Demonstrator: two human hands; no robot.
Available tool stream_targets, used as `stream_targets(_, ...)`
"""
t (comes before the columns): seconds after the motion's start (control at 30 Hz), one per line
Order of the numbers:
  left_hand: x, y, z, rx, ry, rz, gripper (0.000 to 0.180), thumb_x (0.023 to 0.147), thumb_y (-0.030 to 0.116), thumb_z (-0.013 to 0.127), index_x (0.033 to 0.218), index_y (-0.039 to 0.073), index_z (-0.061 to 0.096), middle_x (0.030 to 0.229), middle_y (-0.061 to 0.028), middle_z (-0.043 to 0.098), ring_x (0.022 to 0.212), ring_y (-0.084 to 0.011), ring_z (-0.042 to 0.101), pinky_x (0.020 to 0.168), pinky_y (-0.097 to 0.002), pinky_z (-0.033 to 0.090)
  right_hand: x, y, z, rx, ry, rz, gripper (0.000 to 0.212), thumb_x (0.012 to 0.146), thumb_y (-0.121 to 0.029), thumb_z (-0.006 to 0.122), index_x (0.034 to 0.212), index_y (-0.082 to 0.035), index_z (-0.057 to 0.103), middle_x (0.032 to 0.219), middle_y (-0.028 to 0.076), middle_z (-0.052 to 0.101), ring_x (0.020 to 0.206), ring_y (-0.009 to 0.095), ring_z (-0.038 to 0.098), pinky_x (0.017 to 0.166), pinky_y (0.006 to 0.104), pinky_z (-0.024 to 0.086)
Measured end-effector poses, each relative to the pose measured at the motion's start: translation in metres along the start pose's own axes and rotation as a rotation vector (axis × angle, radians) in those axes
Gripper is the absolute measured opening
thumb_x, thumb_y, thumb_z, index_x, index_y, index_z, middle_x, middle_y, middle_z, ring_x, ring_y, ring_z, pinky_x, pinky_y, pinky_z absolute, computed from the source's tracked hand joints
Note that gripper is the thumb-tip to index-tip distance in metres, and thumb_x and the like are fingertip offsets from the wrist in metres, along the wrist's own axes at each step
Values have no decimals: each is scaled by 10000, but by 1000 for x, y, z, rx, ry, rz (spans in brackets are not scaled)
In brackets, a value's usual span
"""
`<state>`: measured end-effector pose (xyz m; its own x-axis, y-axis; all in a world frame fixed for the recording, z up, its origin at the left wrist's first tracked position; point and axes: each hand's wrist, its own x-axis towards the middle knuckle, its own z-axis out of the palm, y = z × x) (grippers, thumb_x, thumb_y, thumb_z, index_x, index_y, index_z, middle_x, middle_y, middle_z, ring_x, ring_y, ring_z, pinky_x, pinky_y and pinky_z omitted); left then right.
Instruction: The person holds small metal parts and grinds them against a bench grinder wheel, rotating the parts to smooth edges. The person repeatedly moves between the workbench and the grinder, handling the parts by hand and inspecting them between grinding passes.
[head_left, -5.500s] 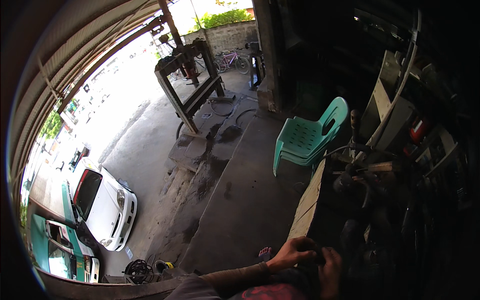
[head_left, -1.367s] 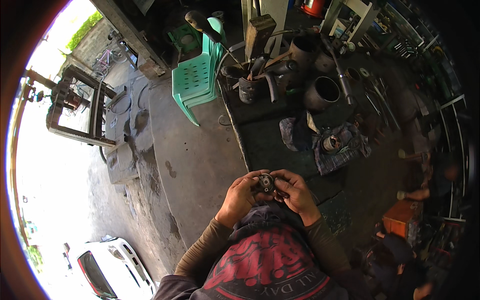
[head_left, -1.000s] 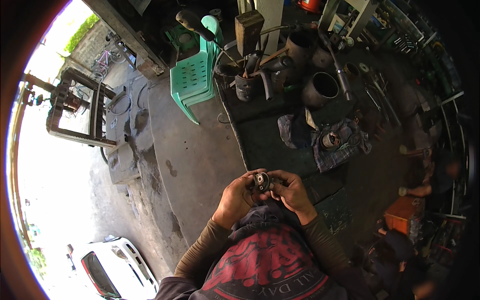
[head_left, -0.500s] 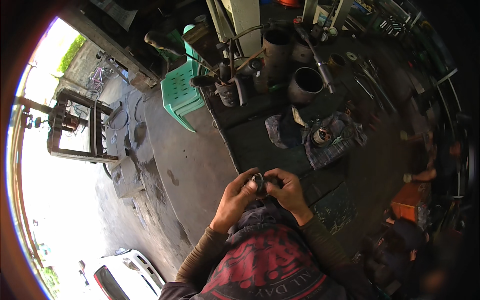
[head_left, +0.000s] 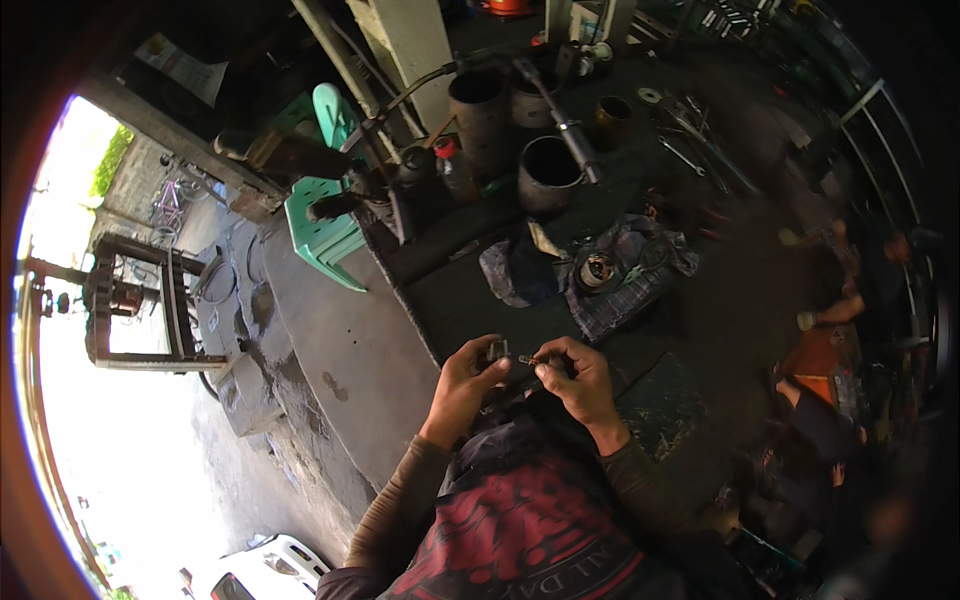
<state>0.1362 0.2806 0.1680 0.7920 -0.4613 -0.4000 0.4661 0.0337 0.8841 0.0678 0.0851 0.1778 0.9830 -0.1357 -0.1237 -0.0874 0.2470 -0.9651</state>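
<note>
Before my chest, my left hand (head_left: 458, 388) is closed on a small shiny metal cylindrical piece (head_left: 498, 349), thumb against its side. Just right of it, my right hand (head_left: 582, 388) pinches a thin small metal part (head_left: 527, 360) between thumb and fingertips. The two pieces are apart, with a narrow gap between them. Their exact kind is too small to tell. Beyond my hands, a plaid cloth (head_left: 612, 312) lies on the dark workbench (head_left: 470, 310), with a round open-topped metal part (head_left: 597, 268) resting on it.
Dark metal cylinders (head_left: 549, 178) stand at the back of the bench, beside a red-capped bottle (head_left: 455, 170). Wrenches (head_left: 683, 155) lie to their right. Green stacked stools (head_left: 325, 228) stand left of the bench. Another person's arm (head_left: 838, 312) reaches in at the right, near an orange box (head_left: 815, 365).
My hands have drawn slightly apart, and two separate small pieces now show where they met over one dark piece. The view has shifted, so the bench items sit further left.
</note>
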Motion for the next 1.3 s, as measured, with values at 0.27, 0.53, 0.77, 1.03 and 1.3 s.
stream_targets(0.27,95,-36,70,896,-24,479,596,754,102,808,1312,13,616,1184,-185,643,1110,-399,629,975,-452,512,-17,-35,-32,-77,126,-113,148,917,-17,728,1063,-23,707,729,-93,464,644,1,398,574,196,355)
stream_targets(0.53,126,-51,90,1158,-12,526,598,791,105,765,1354,11,589,1270,-185,603,1204,-384,562,1025,-467,465,-31,-54,-54,37,193,-128,187,907,35,720,1087,-16,712,734,-94,457,640,-3,384,570,190,348)
stream_targets(0.77,73,27,79,210,-241,-71,534,952,134,716,1423,-44,537,1221,-172,686,1082,-242,677,937,-376,544,-26,-68,-61,-263,154,-227,207,886,-3,746,1088,-3,702,751,-28,596,625,24,492,561,222,409)
stream_targets(1.03,-5,97,66,-41,-305,-10,580,964,134,736,1434,-99,491,1268,-217,671,1142,-226,671,996,-337,545,-8,-96,-38,-719,4,-527,301,776,-28,789,1059,-15,689,824,104,675,695,265,661,615,368,523)
stream_targets(1.3,-21,100,50,-100,-202,-59,514,950,58,731,1394,-99,526,1226,-201,693,1125,-205,686,1000,-313,551,1,-99,-11,-840,-85,-617,373,729,8,801,1083,-21,687,784,73,639,658,237,613,576,354,487)
